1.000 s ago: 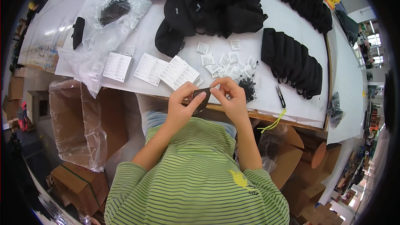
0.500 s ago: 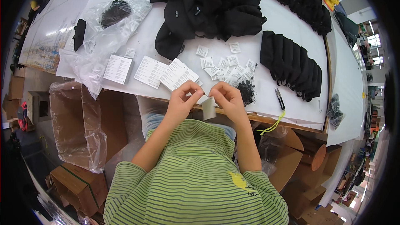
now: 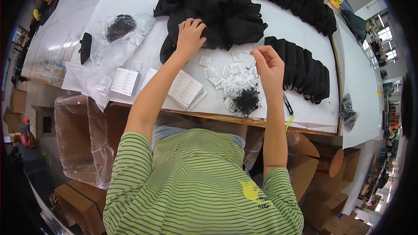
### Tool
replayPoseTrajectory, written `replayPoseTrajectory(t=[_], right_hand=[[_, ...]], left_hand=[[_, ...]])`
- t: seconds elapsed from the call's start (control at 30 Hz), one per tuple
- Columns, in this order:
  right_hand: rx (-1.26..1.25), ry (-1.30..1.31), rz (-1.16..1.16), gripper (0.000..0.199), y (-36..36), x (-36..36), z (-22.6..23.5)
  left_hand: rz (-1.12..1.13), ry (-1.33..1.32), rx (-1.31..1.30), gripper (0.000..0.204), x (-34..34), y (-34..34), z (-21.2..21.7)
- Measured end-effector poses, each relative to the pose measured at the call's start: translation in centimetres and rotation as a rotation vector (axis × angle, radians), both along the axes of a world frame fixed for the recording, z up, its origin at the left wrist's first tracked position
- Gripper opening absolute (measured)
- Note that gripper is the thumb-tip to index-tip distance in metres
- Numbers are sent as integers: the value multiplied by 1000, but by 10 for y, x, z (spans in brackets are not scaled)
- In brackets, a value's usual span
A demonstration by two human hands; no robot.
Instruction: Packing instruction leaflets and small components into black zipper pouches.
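Observation:
My left hand [image 3: 190, 38] lies on a heap of black cloth items [image 3: 235, 19], fingers apart and slightly bent over the fabric. To the right, my right hand [image 3: 270, 63] is raised above the table, its thumb and forefinger pinched on a thin dark string [image 3: 252, 47]. Whether a tag hangs from that string I cannot tell. Beneath and left of this hand lie several small white printed tags [image 3: 235, 68] and a tangle of black strings [image 3: 245, 102]. Folded white printed cards [image 3: 185, 88] sit near the table edge, partly behind my left forearm.
Black pouches [image 3: 300, 69] stand in a row at the right. Thread snips [image 3: 287, 104] with a yellow-green cord [image 3: 289, 123] lie by the front edge. A clear plastic bag [image 3: 96, 61] covers the left side. Below stands a lined cardboard box [image 3: 74, 130].
My hands have parted from the string and hanging pale tag they held together. The left has reached forward onto the black cloth; the right has moved forward and right, holding a string.

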State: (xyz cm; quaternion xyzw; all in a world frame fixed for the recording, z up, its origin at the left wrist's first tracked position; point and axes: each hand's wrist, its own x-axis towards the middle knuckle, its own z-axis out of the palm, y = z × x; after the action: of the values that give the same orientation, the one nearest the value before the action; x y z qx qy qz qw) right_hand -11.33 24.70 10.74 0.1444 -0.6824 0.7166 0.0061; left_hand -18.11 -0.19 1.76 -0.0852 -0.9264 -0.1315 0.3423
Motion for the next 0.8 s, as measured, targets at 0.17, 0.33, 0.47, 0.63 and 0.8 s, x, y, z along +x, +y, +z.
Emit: replayPoseTrajectory(t=[0.17,0.33,0.47,0.63,0.8], right_hand=[[55,-27,-115,9,24,22,-3],[4,-145,-61,8,37,53,-16],[79,-204,-64,8,37,74,-17],[80,-246,-167,8,54,92,-27],[95,-294,-123,9,47,104,-34]], left_hand=[[-116,90,515,32,28,33,70],[-432,-320,1091,36,43,49,80],[-421,-686,936,57,49,53,17],[-501,-393,361,45,114,63,14],[-514,-518,67,41,151,74,-3]])
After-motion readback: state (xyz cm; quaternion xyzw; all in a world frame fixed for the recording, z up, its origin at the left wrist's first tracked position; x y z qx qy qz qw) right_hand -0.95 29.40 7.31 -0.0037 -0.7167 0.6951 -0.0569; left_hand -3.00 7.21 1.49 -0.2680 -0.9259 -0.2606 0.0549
